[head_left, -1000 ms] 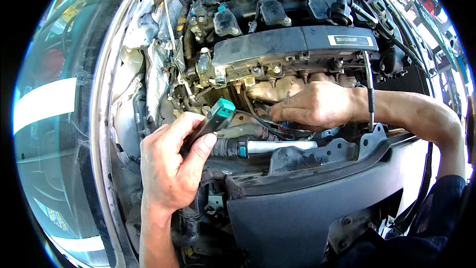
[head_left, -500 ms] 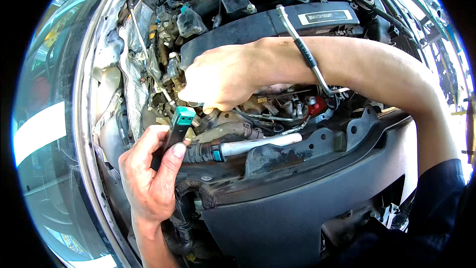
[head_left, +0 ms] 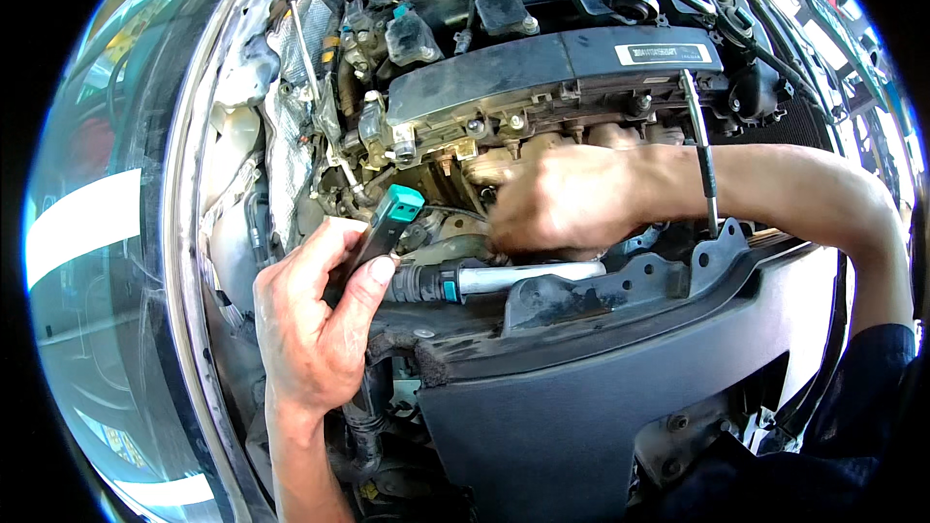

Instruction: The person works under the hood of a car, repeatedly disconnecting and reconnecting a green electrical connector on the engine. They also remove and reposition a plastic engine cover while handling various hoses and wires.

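My left hand (head_left: 320, 320) is closed round a slim black inspection light (head_left: 380, 225) with a teal end, held tilted up over the near left part of the engine bay. A lit patch shows on the metal beside the dark engine cover (head_left: 494, 73). My right hand (head_left: 562, 199) is low in the bay, in front of that cover and above a pale pipe (head_left: 528, 276). It looks curled, but motion blurs it and its fingers are hidden, so what it may hold cannot be seen. A thin metal pipe with a black sleeve (head_left: 702, 140) stands upright by my right forearm.
A black bracket with holes (head_left: 630, 281) and a broad dark panel (head_left: 542, 416) line the near side. Crinkled foil shielding (head_left: 289, 131) and a thin metal line run along the left. Car glass (head_left: 97, 329) curves at far left. Several ignition coils (head_left: 506, 10) sit behind the cover.
My right hand has moved right, away from the light's end, uncovering the metal parts below the engine cover. My left hand still holds the light. The whole view has shifted slightly.
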Demonstrator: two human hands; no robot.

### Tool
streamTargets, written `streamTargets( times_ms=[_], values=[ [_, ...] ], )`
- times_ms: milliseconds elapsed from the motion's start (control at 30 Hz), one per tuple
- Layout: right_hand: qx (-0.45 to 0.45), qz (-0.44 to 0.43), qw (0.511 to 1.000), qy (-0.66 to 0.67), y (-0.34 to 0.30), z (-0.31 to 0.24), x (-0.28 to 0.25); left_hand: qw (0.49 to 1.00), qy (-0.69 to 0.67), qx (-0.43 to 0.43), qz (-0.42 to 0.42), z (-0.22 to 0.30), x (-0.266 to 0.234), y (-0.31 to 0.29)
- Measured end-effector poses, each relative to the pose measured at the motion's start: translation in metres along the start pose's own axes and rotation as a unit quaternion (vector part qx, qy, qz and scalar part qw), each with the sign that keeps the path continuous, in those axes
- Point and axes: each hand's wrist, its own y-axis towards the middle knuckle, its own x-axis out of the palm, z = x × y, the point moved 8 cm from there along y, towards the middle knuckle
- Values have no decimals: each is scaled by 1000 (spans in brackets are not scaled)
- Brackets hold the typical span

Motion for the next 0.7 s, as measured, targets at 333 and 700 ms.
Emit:
streamTargets(
  times_ms=[333,700],
  values=[
    [-101,228,958,-140,39,-13,-33,1000,-17,14,4,0,4,-1],
    [-28,256,958,-126,82,37,-39,999,-27,9,17,3,2,-1]
  ],
)
